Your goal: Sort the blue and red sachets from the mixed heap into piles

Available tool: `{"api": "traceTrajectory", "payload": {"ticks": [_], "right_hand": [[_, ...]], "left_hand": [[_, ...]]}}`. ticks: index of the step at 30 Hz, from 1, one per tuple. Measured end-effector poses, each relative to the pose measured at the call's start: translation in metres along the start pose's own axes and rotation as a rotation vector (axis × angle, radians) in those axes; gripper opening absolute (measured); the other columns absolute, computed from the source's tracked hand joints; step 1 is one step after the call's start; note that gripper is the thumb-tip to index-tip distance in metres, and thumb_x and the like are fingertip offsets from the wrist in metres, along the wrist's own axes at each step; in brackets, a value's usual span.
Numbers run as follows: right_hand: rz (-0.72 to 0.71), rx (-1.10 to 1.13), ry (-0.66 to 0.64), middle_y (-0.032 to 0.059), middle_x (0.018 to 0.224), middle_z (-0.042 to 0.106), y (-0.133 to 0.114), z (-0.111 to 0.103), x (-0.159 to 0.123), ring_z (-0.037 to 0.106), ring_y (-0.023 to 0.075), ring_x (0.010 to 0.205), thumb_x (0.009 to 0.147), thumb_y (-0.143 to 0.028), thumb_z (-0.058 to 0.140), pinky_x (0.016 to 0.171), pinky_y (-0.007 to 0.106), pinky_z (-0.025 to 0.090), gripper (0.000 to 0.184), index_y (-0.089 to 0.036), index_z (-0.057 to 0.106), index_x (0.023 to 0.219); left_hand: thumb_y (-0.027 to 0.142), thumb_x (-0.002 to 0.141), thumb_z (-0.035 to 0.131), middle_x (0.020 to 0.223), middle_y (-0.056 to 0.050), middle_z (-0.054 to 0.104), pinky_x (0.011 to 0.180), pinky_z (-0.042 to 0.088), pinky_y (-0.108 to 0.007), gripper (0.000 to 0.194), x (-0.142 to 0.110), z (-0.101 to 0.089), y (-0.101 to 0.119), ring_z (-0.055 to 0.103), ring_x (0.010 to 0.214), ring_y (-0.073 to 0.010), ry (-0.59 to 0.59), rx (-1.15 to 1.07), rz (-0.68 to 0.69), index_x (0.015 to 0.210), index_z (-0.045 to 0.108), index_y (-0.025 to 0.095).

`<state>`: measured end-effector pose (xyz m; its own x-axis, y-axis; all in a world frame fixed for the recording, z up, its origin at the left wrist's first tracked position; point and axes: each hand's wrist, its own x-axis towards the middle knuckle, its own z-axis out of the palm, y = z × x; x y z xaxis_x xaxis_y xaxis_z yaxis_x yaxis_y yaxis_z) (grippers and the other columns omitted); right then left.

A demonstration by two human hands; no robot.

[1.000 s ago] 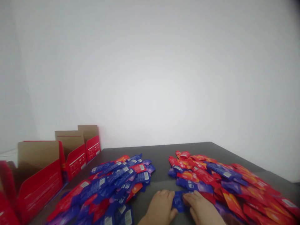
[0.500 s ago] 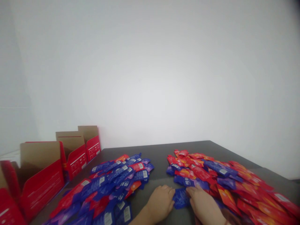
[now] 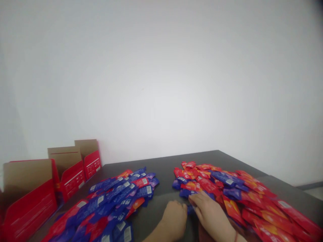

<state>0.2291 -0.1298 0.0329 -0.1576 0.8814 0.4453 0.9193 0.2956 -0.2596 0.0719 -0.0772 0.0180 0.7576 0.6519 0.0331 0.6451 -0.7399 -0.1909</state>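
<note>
Over the dark table point(image 3: 163, 201), my left hand point(image 3: 174, 218) has its fingers curled in; what they hold, if anything, is hidden. Close to its right, my right hand point(image 3: 208, 212) reaches forward with its fingers together, thumb below them, on a blue sachet point(image 3: 191, 209). Only a small strip of that sachet shows between my hands, the remainder lying behind the fingers. Just beyond my right hand is the near-left side of a pile of red and blue sachets point(image 3: 215, 183). Left of my left hand spreads another pile, mostly blue sachets point(image 3: 118, 191).
Along the left side stand several red cardboard boxes point(image 3: 32, 206) in a row, their brown flaps point(image 3: 29, 173) raised. A white wall point(image 3: 161, 84) rises behind the table. Red sachets point(image 3: 297, 215) extend to the lower right.
My right hand has moved forward and left over the blue sachet, which is now mostly covered. My left hand's fingers look more curled. The view has turned slightly right.
</note>
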Motion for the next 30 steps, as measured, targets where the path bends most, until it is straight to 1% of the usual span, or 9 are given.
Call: {"api": "traceTrajectory", "payload": {"ticks": [3, 6, 10, 13, 15, 20, 23, 27, 30], "right_hand": [[-0.064, 0.037, 0.093, 0.0080, 0.118, 0.068, -0.002, -0.008, 0.001, 0.060, 0.0212, 0.111, 0.080, -0.006, 0.040, 0.107, 0.042, 0.037, 0.046, -0.019, 0.066, 0.116], [-0.093, 0.056, 0.161, 0.0075, 0.121, 0.067, 0.002, -0.010, 0.003, 0.058, 0.0205, 0.113, 0.079, -0.005, 0.039, 0.109, 0.044, 0.033, 0.049, -0.019, 0.064, 0.120], [-0.052, 0.110, 0.085, 0.0054, 0.117, 0.068, 0.004, 0.003, 0.003, 0.058, 0.0197, 0.110, 0.078, -0.005, 0.040, 0.104, 0.037, 0.039, 0.047, -0.020, 0.066, 0.114], [-0.010, 0.112, -0.036, 0.0045, 0.113, 0.069, 0.005, 0.019, 0.002, 0.058, 0.0192, 0.107, 0.077, -0.003, 0.041, 0.097, 0.030, 0.043, 0.046, -0.020, 0.069, 0.110], [0.037, 0.042, -0.094, 0.0063, 0.114, 0.068, 0.006, 0.029, 0.001, 0.057, 0.0207, 0.108, 0.078, -0.002, 0.040, 0.096, 0.030, 0.043, 0.046, -0.018, 0.069, 0.110], [0.064, -0.168, -0.207, 0.0110, 0.124, 0.065, 0.004, 0.048, 0.007, 0.053, 0.0260, 0.115, 0.082, 0.000, 0.038, 0.101, 0.035, 0.037, 0.046, -0.011, 0.066, 0.118], [-0.025, -0.152, -0.225, 0.0077, 0.119, 0.067, -0.010, 0.054, 0.015, 0.055, 0.0240, 0.110, 0.086, -0.003, 0.039, 0.096, 0.034, 0.039, 0.040, -0.016, 0.068, 0.110], [-0.239, -0.100, -0.277, 0.0011, 0.107, 0.071, -0.032, 0.059, 0.025, 0.057, 0.0203, 0.093, 0.084, -0.009, 0.047, 0.085, 0.032, 0.041, 0.030, -0.021, 0.068, 0.100], [-0.354, -0.070, -0.294, -0.0019, 0.106, 0.072, -0.031, 0.064, 0.018, 0.057, 0.0187, 0.088, 0.082, -0.011, 0.050, 0.082, 0.031, 0.042, 0.027, -0.023, 0.068, 0.098]], "left_hand": [[0.018, 0.079, 0.054, 0.093, -0.012, 0.068, 0.073, 0.045, -0.034, 0.027, -0.003, -0.003, -0.016, 0.063, 0.084, -0.0268, 0.086, -0.168, -0.039, 0.104, 0.063, 0.016], [0.016, 0.081, 0.046, 0.082, -0.002, 0.067, 0.068, 0.041, -0.027, 0.024, 0.002, -0.005, -0.038, 0.061, 0.074, -0.0196, 0.176, -0.471, -0.118, 0.096, 0.064, 0.020], [0.014, 0.079, 0.045, 0.077, 0.001, 0.063, 0.067, 0.041, -0.024, 0.021, 0.007, 0.007, -0.058, 0.058, 0.072, -0.0164, 0.190, -0.727, -0.213, 0.087, 0.064, 0.018], [0.012, 0.076, 0.049, 0.094, -0.002, 0.063, 0.078, 0.041, -0.025, 0.020, -0.007, 0.026, -0.063, 0.058, 0.087, -0.0176, 0.294, -0.705, -0.259, 0.090, 0.062, 0.019], [0.012, 0.076, 0.049, 0.100, -0.003, 0.061, 0.083, 0.040, -0.026, 0.022, -0.022, 0.036, -0.063, 0.056, 0.093, -0.0183, 0.355, -0.675, -0.313, 0.093, 0.060, 0.020], [0.009, 0.076, 0.050, 0.092, -0.001, 0.059, 0.081, 0.039, -0.026, 0.025, -0.046, 0.043, -0.059, 0.056, 0.090, -0.0185, 0.281, -0.667, -0.326, 0.093, 0.062, 0.022], [0.008, 0.077, 0.049, 0.091, 0.000, 0.059, 0.079, 0.037, -0.027, 0.031, -0.044, 0.040, -0.058, 0.056, 0.089, -0.0178, 0.233, -0.677, -0.282, 0.098, 0.064, 0.025], [0.005, 0.077, 0.048, 0.093, 0.000, 0.060, 0.081, 0.036, -0.026, 0.029, -0.040, 0.040, -0.059, 0.055, 0.091, -0.0171, 0.206, -0.648, -0.288, 0.096, 0.060, 0.022], [0.004, 0.078, 0.046, 0.095, 0.000, 0.060, 0.082, 0.035, -0.026, 0.026, -0.041, 0.041, -0.059, 0.054, 0.090, -0.0161, 0.191, -0.628, -0.293, 0.093, 0.058, 0.021]]}}
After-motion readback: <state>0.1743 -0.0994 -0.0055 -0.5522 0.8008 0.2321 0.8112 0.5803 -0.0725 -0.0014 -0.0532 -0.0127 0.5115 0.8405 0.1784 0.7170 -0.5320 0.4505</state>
